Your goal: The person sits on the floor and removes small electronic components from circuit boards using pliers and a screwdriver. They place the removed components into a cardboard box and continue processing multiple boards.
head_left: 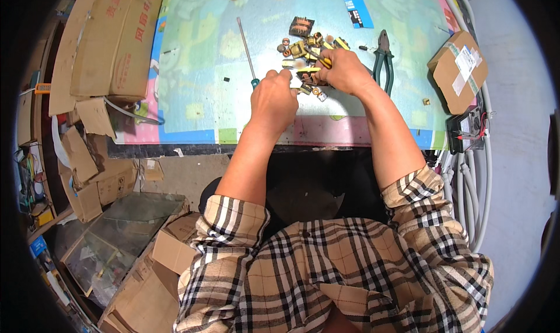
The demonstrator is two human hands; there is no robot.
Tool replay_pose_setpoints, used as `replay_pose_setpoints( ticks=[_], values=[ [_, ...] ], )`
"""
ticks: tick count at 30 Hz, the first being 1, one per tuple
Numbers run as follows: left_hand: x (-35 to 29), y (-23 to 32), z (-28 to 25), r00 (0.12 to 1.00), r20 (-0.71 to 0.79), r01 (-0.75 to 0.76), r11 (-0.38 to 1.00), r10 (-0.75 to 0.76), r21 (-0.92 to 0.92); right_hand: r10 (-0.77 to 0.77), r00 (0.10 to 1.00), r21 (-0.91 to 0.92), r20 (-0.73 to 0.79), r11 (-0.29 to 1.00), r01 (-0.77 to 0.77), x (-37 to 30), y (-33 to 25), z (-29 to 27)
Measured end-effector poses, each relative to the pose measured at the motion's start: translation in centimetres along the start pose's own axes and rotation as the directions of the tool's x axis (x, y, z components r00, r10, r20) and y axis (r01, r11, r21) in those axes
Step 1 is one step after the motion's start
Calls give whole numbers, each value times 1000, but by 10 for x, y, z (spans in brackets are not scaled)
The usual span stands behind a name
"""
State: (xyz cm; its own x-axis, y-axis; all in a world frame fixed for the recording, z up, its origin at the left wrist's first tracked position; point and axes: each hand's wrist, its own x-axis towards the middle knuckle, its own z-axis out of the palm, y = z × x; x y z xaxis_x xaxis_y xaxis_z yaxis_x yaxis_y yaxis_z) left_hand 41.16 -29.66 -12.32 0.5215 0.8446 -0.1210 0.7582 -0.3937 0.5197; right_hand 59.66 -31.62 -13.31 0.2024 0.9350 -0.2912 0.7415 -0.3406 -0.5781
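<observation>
My left hand point(274, 97) is closed, its fingers curled toward the near edge of a pile of small electronic parts point(298, 49). What it grips, if anything, is hidden. A screwdriver point(246, 52) lies with its shaft pointing away, its teal handle partly under that hand. Fingers of my right hand point(349, 72) pinch a small yellow-and-dark part point(326, 62) at the right of the pile. Copper-wound coils and yellow-taped transformers make up the pile, with a dark square piece bearing copper windings point(301, 26) at its far side.
Green-handled pliers point(382, 59) lie right of my right hand. Beyond them are a cardboard piece point(459, 70) and a black meter point(464, 130) with a red lead. A blue card point(357, 12) lies far back. A large carton point(114, 38) stands left; grey hoses point(473, 199) hang right.
</observation>
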Motion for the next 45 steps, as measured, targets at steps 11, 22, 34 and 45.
replay_pose_setpoints(
  ticks=[11, 22, 34, 45],
  values=[
    [14, -19, 7, 959, 58, 261, 787, -277, -558, -29, 998, 474, -59, 879, 54, -2, -13, -12],
    [8, -29, -15, 972, -198, 39, 921, -124, -387, -82, 988, 72, -135, 993, 92, -3, -12, -12],
    [-64, -127, -23, 884, -264, 281, 889, -387, -363, -47, 996, 203, -76, 977, 62, -36, -3, -21],
    [-153, -132, 128, 831, -140, 449, 798, -538, -401, 10, 995, 321, -99, 947, 23, -21, 18, -17]
  ],
)
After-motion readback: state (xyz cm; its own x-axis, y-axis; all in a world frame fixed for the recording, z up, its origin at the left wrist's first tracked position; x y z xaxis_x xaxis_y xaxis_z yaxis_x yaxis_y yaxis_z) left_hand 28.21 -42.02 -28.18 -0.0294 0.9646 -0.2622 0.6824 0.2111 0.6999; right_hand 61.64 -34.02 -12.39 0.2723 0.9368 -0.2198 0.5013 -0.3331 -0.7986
